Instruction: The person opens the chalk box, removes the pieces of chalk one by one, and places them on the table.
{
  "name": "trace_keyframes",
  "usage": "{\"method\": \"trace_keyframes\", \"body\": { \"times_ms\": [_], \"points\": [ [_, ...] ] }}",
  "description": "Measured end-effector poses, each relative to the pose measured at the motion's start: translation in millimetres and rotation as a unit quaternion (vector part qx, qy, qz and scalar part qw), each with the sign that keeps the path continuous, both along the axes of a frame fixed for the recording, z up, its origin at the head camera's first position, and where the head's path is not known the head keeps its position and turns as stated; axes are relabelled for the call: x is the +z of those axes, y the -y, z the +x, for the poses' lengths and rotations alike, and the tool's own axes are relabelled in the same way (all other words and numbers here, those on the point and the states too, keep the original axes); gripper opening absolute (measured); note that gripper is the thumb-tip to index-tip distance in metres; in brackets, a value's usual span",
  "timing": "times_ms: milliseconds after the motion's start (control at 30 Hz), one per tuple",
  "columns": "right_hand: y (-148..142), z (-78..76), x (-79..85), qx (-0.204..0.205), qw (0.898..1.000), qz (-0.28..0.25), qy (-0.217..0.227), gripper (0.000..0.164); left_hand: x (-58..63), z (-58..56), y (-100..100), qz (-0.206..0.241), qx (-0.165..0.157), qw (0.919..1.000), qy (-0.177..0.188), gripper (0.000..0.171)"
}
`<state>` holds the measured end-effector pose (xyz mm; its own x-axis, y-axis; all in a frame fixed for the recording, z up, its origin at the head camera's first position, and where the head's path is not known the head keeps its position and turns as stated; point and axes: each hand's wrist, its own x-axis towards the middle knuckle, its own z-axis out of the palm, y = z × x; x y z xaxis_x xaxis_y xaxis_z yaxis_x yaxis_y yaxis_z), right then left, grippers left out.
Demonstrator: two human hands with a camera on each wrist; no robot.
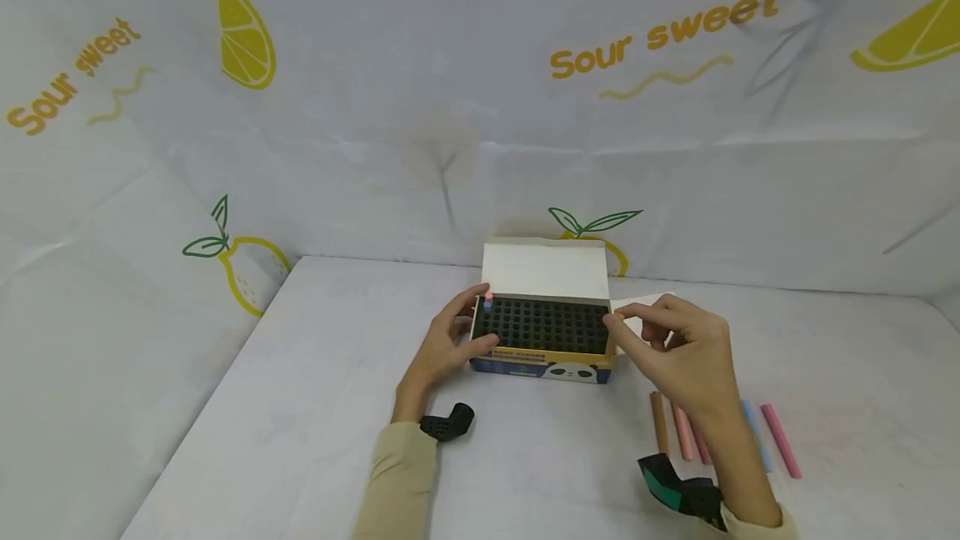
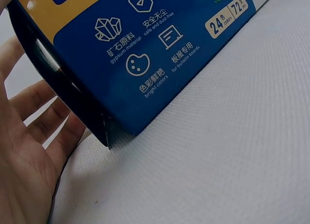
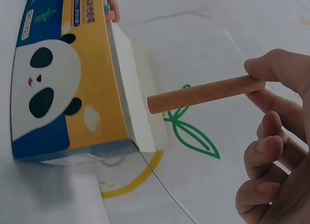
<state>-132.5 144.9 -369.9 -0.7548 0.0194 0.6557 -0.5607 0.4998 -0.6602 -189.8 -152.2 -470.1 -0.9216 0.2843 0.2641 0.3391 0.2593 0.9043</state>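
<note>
A chalk box (image 1: pixel 517 363) with a panda on its front stands on the table, its white lid (image 1: pixel 546 269) folded up at the back. Inside is a black holder (image 1: pixel 551 323) full of round holes; pink and blue chalk (image 1: pixel 488 302) ends poke up at its back left corner. My left hand (image 1: pixel 447 336) holds the box's left end, thumb over the front edge and fingers toward the back. Between thumb and index finger, my right hand (image 1: pixel 678 348) pinches an orange-brown chalk stick (image 3: pixel 206 94) by one end. The stick's free end points at the box's right end.
Loose chalk sticks lie on the table at the right, partly behind the right forearm: a brown chalk (image 1: pixel 658 423), a salmon chalk (image 1: pixel 682 433), a blue chalk (image 1: pixel 756 432) and a pink chalk (image 1: pixel 782 442) among them. A cloth backdrop (image 1: pixel 360 190) rises behind the table.
</note>
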Motion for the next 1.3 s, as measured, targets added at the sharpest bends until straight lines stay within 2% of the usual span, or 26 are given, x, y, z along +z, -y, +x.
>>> {"method": "trace_keyframes", "body": {
  "times_ms": [167, 367, 500, 667, 933, 1067, 1300],
  "points": [
    [-22.8, 1.6, 2.5, 0.010, 0.999, 0.044, 0.026, 0.016, 0.3, -0.1, 0.6, 0.003, 0.000, 1.0000, 0.004, 0.075],
    [-53.0, 8.0, 3.3, 0.024, 0.988, 0.120, 0.092, 0.013, 0.2, -0.2, 0.7, 0.005, -0.003, 1.0000, 0.000, 0.074],
    [-76.0, 10.6, 1.3, 0.013, 0.980, 0.146, 0.137, 0.011, -0.7, -0.1, 1.2, 0.002, -0.002, 1.0000, 0.002, 0.075],
    [-106.2, 12.7, -2.5, -0.023, 0.966, 0.172, 0.191, 0.011, -1.9, 0.4, 2.6, -0.005, 0.003, 1.0000, 0.001, 0.076],
    [-155.1, 23.2, -10.4, -0.094, 0.926, 0.238, 0.277, 0.027, -3.9, -0.7, 3.7, -0.006, 0.004, 1.0000, -0.005, 0.076],
    [-175.4, 26.0, -19.1, -0.107, 0.909, 0.256, 0.311, 0.031, -3.7, -0.8, 2.6, -0.004, 0.005, 1.0000, -0.001, 0.076],
    [-205.3, 27.2, -37.5, -0.111, 0.867, 0.282, 0.395, 0.042, -1.6, -0.5, 0.0, -0.003, 0.004, 1.0000, 0.008, 0.077]
  ]
}}
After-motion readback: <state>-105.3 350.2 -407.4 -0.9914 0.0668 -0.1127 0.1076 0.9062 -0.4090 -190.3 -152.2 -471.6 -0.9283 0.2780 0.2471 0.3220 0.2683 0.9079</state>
